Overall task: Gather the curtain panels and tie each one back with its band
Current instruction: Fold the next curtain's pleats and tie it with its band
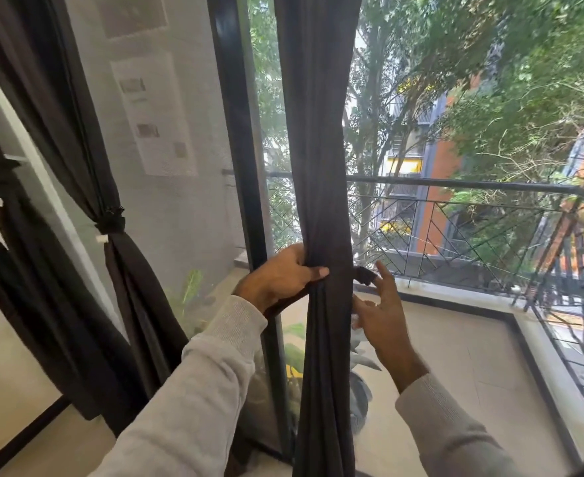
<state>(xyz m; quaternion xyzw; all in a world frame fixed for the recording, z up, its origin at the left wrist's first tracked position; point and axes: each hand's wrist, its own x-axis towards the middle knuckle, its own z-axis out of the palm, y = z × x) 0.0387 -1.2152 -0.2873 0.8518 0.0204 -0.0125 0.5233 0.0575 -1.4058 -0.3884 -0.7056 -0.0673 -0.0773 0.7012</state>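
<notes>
The person is standing close to a tall window and is working on a dark curtain [318, 166] that is hanging straight down in the middle of the view, gathered into one narrow column of folds. The left hand [283, 277] is gripping this column from its left side: the thumb is lying across the front of the cloth and the other fingers are curling behind it, so the folds are being squeezed together. The left arm, in a light grey sleeve [194, 390], is rising from the near left, with the wrist bending a little to the right.

The right hand [381, 311] is just to the right of the curtain, with the palm turned toward the cloth and the fingers spreading loosely. A short dark end of the band [364, 275] is sticking out from behind the curtain at the same height as the left hand, and it is lying at the tips of the right fingers. Whether the fingers are pinching it or only touching it, one cannot tell.

On the left, another dark curtain [87, 149] is already tied back with its own band [111, 223]. Beyond the glass a balcony railing [455, 187] and green trees [473, 63] are showing.
</notes>
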